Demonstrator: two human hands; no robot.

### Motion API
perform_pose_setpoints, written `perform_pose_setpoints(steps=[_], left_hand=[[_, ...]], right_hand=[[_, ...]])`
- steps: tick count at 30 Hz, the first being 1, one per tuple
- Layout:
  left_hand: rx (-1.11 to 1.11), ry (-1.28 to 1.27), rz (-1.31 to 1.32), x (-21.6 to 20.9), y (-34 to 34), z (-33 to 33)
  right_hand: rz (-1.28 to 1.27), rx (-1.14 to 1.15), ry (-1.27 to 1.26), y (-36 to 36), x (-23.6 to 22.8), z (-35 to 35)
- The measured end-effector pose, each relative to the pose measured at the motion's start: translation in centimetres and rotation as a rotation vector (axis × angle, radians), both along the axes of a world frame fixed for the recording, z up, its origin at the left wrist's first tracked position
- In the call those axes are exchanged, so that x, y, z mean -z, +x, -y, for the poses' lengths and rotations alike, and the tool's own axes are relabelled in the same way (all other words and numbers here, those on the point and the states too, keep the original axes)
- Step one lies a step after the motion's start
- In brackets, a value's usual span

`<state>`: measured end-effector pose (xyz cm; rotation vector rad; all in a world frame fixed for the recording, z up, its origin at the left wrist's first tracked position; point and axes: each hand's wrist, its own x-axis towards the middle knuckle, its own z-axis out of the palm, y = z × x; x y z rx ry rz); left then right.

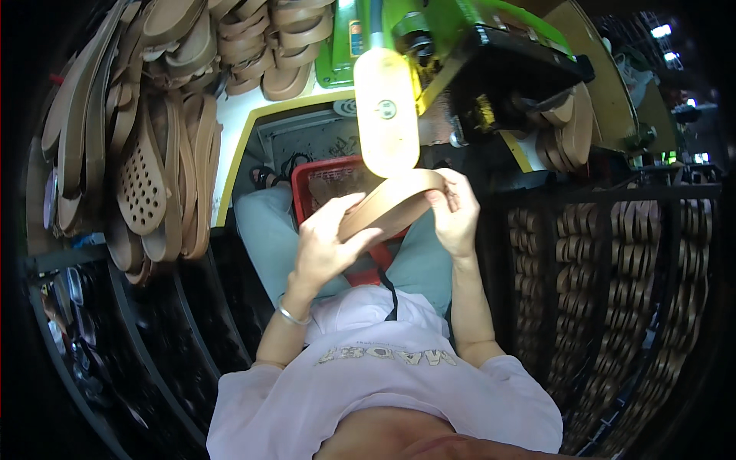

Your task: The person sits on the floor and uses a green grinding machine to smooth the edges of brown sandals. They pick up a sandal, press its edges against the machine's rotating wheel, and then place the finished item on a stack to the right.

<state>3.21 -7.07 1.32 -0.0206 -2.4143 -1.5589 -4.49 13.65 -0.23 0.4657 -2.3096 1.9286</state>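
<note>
Between both hands I hold a tan shoe sole (pixel 392 202), tilted, its long edge facing up. My left hand (pixel 328 236) grips its near left end, thumb along the lower side. My right hand (pixel 455 208) is closed round the far right end, with the thumb in front and the fingers behind. Just beyond the sole hangs a bright yellow-white oval lamp head (pixel 387 115), lit from its surroundings or by itself; I cannot tell which. Below the sole, between my knees, stands a red plastic basket (pixel 300 201), partly hidden by my hands.
Tan clogs and soles (pixel 142 180) are piled at the left, with more strap pieces (pixel 295 34) at the back. A green machine (pixel 335 57) with a black box part (pixel 514 80) stands ahead on a yellow-edged table (pixel 242 146). Racks of tan pieces (pixel 586 264) fill the right.
</note>
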Motion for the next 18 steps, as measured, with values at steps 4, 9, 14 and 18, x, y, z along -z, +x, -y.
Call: perform_pose_setpoints(steps=[4,9,14,18], left_hand=[[-0.017,0.066,-0.077,-0.7,-3.4,-2.7],[0.034,0.199,0.005,0.5,-5.9,-3.7],[-0.014,0.401,-0.001,1.5,-5.1,-4.1],[-0.131,0.597,-0.037,1.5,-3.8,-4.4]], right_hand=[[0.014,0.04,0.077,-0.3,-0.9,0.4],[-0.011,0.131,-0.02,-0.8,-0.9,-0.5],[0.0,0.14,0.009,-0.1,-1.9,-0.1],[-0.035,0.137,0.076,0.1,-1.9,1.2]])
